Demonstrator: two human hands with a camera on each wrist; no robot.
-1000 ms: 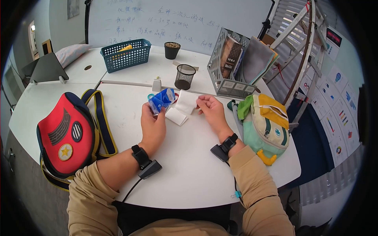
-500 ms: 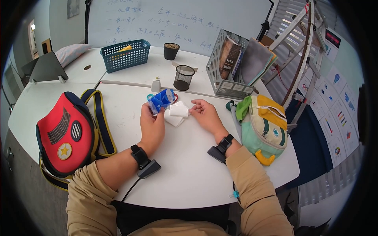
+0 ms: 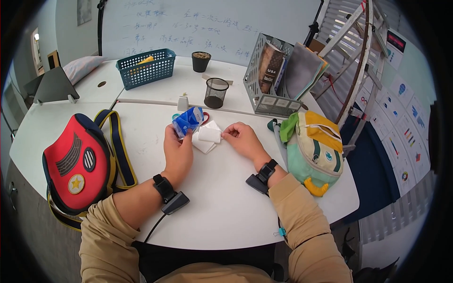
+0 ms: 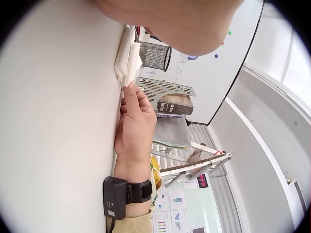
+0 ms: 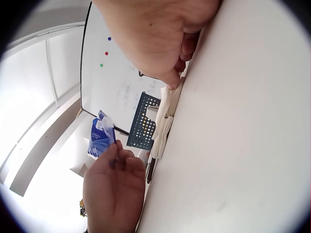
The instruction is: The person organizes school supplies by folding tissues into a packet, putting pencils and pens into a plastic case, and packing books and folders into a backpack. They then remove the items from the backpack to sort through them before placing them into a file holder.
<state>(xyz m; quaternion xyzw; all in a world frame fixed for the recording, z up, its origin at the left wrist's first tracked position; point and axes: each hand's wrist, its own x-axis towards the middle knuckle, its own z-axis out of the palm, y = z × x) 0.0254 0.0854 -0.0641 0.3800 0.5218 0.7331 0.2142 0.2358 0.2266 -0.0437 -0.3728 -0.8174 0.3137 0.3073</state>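
Note:
My left hand [image 3: 178,153] holds up a blue plastic tissue pack [image 3: 188,121], with the thumb on its near side; the right wrist view shows the pack [image 5: 101,138] raised off the table. Just right of it, folded white tissues [image 3: 204,145] lie in a loose, overlapping pile. At the pile's right edge, my right hand [image 3: 243,140] pinches a tissue corner between thumb and forefinger, seen side-on in the left wrist view, where the tissues [image 4: 127,60] lie low on the tabletop. Behind the pack, a red loop handle [image 3: 205,117] and a teal one show partly.
A red bag [image 3: 78,165] sits left, a green and yellow bag [image 3: 315,153] right. Farther back stand a mesh pen cup [image 3: 216,93], a teal basket [image 3: 146,71], a small plant pot [image 3: 201,62] and a grey file rack [image 3: 273,104] with books.
My right hand has come left and down, laying the raised tissue over onto the pile as a smaller folded piece. The left hand still holds the pack; the whole view has shifted slightly.

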